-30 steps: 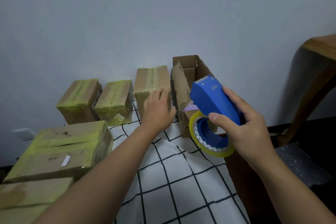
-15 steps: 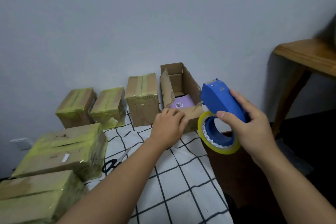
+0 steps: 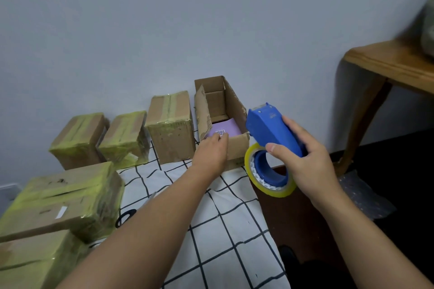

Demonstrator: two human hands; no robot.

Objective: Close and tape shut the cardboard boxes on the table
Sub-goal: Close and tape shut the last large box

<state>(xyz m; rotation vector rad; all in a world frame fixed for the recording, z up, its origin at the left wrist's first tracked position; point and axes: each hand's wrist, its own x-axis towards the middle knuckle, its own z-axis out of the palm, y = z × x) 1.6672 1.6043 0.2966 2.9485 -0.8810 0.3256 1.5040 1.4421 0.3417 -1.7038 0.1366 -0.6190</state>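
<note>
An open cardboard box [image 3: 234, 110] stands against the wall, flaps up, with a purple packet [image 3: 223, 130] bearing a QR label inside. My left hand [image 3: 211, 153] rests on the box's near wall, fingers curled over its rim. To the right, my right hand [image 3: 303, 162] grips a blue tape dispenser [image 3: 272, 131] with a yellowish tape roll [image 3: 267, 173], held in the air just right of the box. Several taped boxes line the wall and the left side, such as the tall one [image 3: 170, 129].
A white cloth with a black grid [image 3: 225, 230] covers the table. Black-handled scissors [image 3: 125, 217] lie by the large taped box [image 3: 63, 199] at left. A wooden table [image 3: 389, 61] stands at right over a dark floor with bubble wrap [image 3: 361, 195].
My left hand moved from the tall taped box to the open box's near rim. The view shifted, so the box's inside and the scissors now show. The dispenser stayed in my right hand.
</note>
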